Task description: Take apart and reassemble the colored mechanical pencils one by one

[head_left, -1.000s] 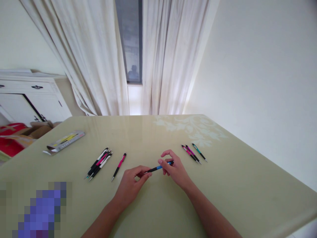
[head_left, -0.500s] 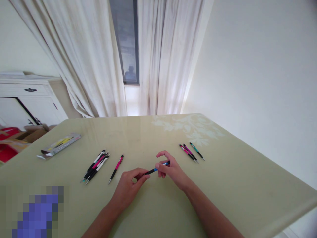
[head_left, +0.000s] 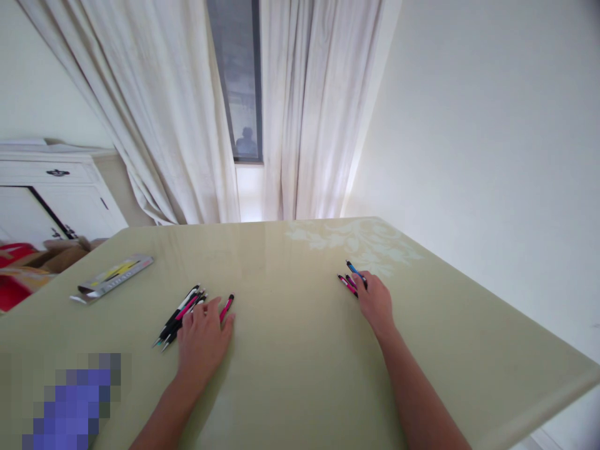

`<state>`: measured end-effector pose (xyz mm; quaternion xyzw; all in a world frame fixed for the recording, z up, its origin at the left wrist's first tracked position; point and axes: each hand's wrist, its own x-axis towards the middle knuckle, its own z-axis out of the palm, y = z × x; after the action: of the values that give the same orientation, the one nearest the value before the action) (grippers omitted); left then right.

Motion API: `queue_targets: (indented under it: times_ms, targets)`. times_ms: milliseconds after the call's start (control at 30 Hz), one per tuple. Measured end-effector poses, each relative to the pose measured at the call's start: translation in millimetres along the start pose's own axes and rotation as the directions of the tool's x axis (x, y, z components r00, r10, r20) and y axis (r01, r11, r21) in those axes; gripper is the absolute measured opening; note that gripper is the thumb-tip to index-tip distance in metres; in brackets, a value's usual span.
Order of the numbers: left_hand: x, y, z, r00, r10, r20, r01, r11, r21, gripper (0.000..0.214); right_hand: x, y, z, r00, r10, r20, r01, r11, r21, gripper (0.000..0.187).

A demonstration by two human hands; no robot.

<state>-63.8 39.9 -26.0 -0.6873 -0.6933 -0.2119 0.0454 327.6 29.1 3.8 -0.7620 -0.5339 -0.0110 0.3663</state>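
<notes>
My right hand (head_left: pixel 376 302) is closed on a blue and black pen (head_left: pixel 355 270), at the group of pens on the right. Two pink-toned pens (head_left: pixel 346 284) lie just left of those fingers, their lower ends covered by the hand. The green pen of that group is hidden. Over on the left, my left hand (head_left: pixel 204 340) reaches above a single pink and black pen (head_left: pixel 227 307), thumb and fingers apart on either side of it. Beside that hand lies a bundle of several black, white and pink pens (head_left: pixel 177 315), partly behind its fingers.
A flattish opened pen box (head_left: pixel 115 278) lies at the table's left. The pale green table (head_left: pixel 290 375) has a leaf pattern at its far right. A white cabinet (head_left: pixel 56 187), red bags (head_left: pixel 14 287) and curtains (head_left: pixel 159 112) stand beyond. A blurred blue patch covers the lower left.
My hands have parted. The right one carried the blue pen to the right-hand group; the left let go of it and moved left over the single pink pen.
</notes>
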Motion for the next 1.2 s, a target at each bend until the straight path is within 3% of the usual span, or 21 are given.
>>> queue_targets:
  times_ms: [100, 200, 300, 367, 400, 467, 533, 567, 600, 733, 833, 1067, 1200]
  targets:
    - [5, -4, 6.9, 0.994, 0.098, 0.037, -0.089, 0.975, -0.205, 0.032, 6, 25, -2, 0.998, 0.057, -0.038, -0.060, 0.993, -0.099, 0.037]
    - [4, 8, 7.9, 0.980, 0.198, 0.034, -0.156, 0.856, -0.492, 0.027, 7, 29, -1, 0.996, 0.064, -0.064, -0.072, 0.988, -0.133, 0.034]
    - [-6, 31, 2.0, 0.960, 0.281, 0.025, -0.201, 0.744, -0.638, 0.022, 1, 8, 2, 0.999, -0.021, -0.042, 0.019, 0.998, -0.055, 0.037]
    - [-16, 47, -3.7, 0.922, 0.387, 0.010, -0.275, 0.674, -0.685, 0.017, -12, -19, 5, 0.987, -0.140, 0.072, 0.136, 0.988, 0.067, 0.036]
    - [-20, 53, -6.3, 0.897, 0.441, 0.008, -0.311, 0.645, -0.698, 0.015, -21, -35, 8, 0.948, -0.250, 0.196, 0.199, 0.949, 0.246, 0.036]
    - [-26, 61, -10.1, 0.863, 0.505, 0.003, -0.351, 0.604, -0.715, 0.014, -42, -65, 13, 0.763, -0.479, 0.435, 0.232, 0.830, 0.507, 0.038]
    - [-29, 63, -11.7, 0.866, 0.500, -0.002, -0.342, 0.590, -0.732, 0.013, -61, -87, 17, 0.580, -0.615, 0.534, 0.271, 0.764, 0.585, 0.025]
    - [-28, 62, -12.0, 0.874, 0.485, -0.002, -0.330, 0.590, -0.737, 0.014, -67, -94, 18, 0.555, -0.627, 0.547, 0.276, 0.759, 0.590, 0.024]
    - [-27, 60, -12.2, 0.883, 0.470, -0.003, -0.320, 0.595, -0.737, 0.015, -71, -97, 18, 0.550, -0.624, 0.556, 0.271, 0.762, 0.587, 0.025]
    - [-22, 52, -14.7, 0.882, 0.471, 0.011, -0.333, 0.640, -0.692, 0.018, -66, -92, 15, 0.622, -0.543, 0.564, 0.177, 0.799, 0.575, 0.026]
    - [-21, 51, -19.3, 0.875, 0.483, 0.044, -0.330, 0.660, -0.675, 0.024, -61, -86, 13, 0.622, -0.548, 0.559, 0.150, 0.784, 0.602, 0.026]
    - [-22, 56, -24.0, 0.874, 0.400, 0.276, -0.113, 0.719, -0.685, 0.043, -63, -87, 18, 0.624, -0.577, 0.527, 0.166, 0.757, 0.632, 0.023]
    - [-20, 53, -22.9, 0.878, 0.376, 0.296, -0.054, 0.692, -0.720, 0.031, -62, -87, 17, 0.676, -0.532, 0.511, 0.130, 0.768, 0.627, 0.021]
